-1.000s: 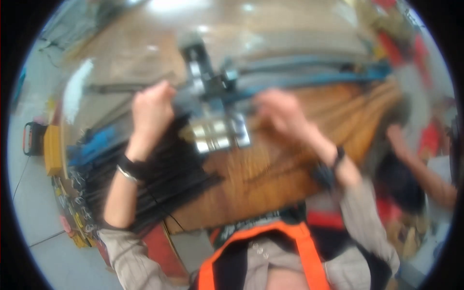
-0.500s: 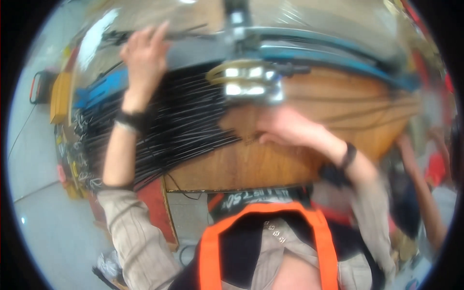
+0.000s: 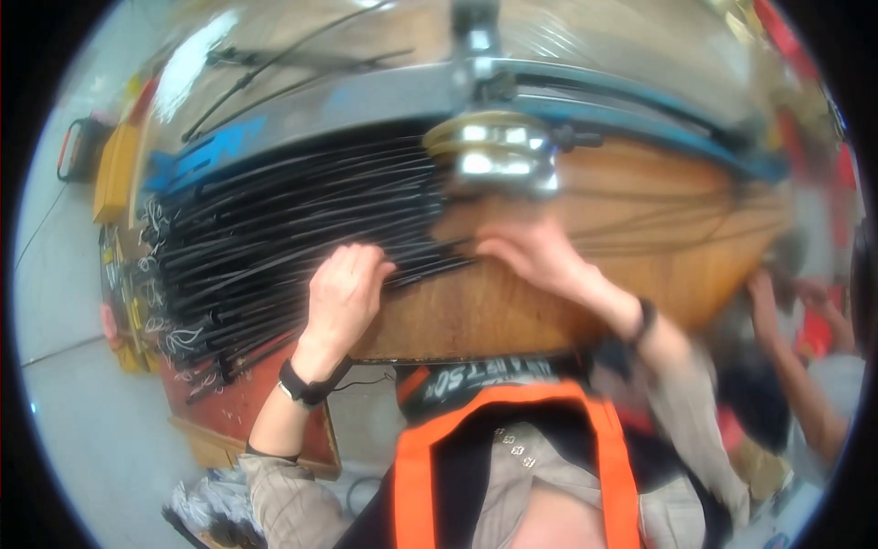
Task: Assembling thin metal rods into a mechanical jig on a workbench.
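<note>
Pale grey floor (image 3: 59, 439) takes up the whole left edge of the view and dips toward the bottom corner, so you get a decent look at the room. The wooden worktop (image 3: 512, 316) is the big thing in the middle, bare warm brown on the near right side and kinda glossy at the far side. Across it runs a long blue and grey rail (image 3: 640, 105), bent by the lens. Next down in size is the pile of thin black cables (image 3: 293, 210), spread flat over the left half of the worktop, on the near side of that rail. A scuffed red panel (image 3: 197, 375) sits below their left ends. Over at the right edge there's another person's arm (image 3: 796, 366), pretty soft. The shiny metal fixture (image 3: 503, 160) stands just beyond the right ends of the cables, too blurry for detail. Yellow box (image 3: 114, 178) far left, with a dark case (image 3: 80, 151) beside it. Left hand (image 3: 343, 293) is at the near edge of the cables, fingers curled and bunched together; can't tell if they're clamped on a strand. Right hand (image 3: 535, 252) is near the cables' right ends, fingers blurred, so no clue whether they're gripping anything. Smallest bits: pale ties (image 3: 183, 340) at the cables' left ends.
</note>
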A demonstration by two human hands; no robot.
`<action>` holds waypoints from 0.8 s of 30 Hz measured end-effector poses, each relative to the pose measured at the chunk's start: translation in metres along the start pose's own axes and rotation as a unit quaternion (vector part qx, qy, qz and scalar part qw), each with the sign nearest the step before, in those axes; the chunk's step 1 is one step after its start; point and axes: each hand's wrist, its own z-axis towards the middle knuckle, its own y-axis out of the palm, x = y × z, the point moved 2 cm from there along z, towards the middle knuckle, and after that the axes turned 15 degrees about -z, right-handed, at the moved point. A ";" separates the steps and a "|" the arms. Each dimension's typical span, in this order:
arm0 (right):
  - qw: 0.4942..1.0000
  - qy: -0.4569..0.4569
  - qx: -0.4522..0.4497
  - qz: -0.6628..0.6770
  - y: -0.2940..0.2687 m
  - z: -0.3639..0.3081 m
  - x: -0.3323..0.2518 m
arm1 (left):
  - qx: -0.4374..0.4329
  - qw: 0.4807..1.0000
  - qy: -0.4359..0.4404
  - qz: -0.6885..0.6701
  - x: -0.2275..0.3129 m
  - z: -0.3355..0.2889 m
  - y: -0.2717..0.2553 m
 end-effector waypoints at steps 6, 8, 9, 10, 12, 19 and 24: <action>0.996 -0.025 0.022 0.078 -0.006 -0.008 -0.009 | -0.061 0.996 0.049 -0.046 0.024 0.007 -0.013; 0.996 -0.035 0.021 0.078 -0.006 -0.010 -0.009 | -0.064 0.995 0.059 -0.046 0.028 0.008 -0.019; 0.997 -0.059 0.016 0.041 -0.009 -0.016 -0.007 | -0.083 0.994 0.056 -0.047 0.031 0.011 -0.016; 0.997 -0.079 0.013 0.000 -0.012 -0.021 -0.005 | -0.102 0.992 0.056 -0.050 0.035 0.014 -0.014; 0.985 -0.149 0.053 -0.069 -0.021 -0.028 -0.005 | -0.135 0.989 0.055 -0.040 0.046 0.022 -0.010; 0.923 -0.158 0.305 -0.173 -0.058 -0.031 0.033 | -0.143 0.979 0.146 0.017 0.090 0.087 -0.040; 0.901 0.177 0.341 -0.203 -0.100 -0.067 0.090 | -0.108 0.970 0.214 0.037 0.109 0.140 -0.056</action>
